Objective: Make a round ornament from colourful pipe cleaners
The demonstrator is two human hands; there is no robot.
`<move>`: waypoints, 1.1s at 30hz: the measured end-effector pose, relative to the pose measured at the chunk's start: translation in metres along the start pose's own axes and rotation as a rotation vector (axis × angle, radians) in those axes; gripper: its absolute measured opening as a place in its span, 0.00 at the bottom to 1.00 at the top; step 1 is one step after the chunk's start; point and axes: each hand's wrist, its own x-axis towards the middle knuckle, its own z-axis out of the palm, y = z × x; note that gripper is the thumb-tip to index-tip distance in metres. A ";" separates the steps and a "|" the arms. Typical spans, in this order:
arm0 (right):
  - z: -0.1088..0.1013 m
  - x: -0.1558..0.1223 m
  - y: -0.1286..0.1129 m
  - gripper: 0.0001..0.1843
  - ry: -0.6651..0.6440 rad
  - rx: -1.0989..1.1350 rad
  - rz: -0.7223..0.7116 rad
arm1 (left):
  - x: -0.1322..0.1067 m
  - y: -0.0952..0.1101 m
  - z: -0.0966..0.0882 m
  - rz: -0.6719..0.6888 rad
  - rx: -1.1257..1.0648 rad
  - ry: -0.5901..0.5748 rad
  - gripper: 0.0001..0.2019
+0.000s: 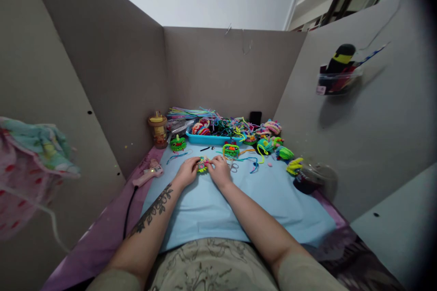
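Note:
Both my hands meet over the light blue mat (266, 200). My left hand (187, 172) and my right hand (220, 171) pinch a small pipe-cleaner craft piece (203, 165), yellow-green with pink, from either side. The fingers of both are curled round it. Just beyond lie a green pipe-cleaner figure (231, 149) and small scissors (234, 167).
A pink glue gun (150, 173) with a black cord lies at the left. A blue tray (211, 139) of pipe cleaners and finished figures stands at the back, with a yellow-lidded cup (158, 130) beside it. A dark bowl (307, 182) sits right. Grey partition walls enclose the desk.

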 end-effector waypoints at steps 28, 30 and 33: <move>0.010 0.003 0.017 0.15 -0.121 0.400 0.176 | 0.000 -0.024 -0.005 -0.225 -0.102 0.202 0.33; 0.008 0.003 0.014 0.15 -0.119 0.359 0.081 | 0.000 -0.024 -0.004 -0.250 -0.176 0.184 0.32; 0.010 0.003 0.013 0.23 -0.135 0.343 -0.021 | 0.000 -0.019 -0.003 -0.288 -0.285 0.137 0.30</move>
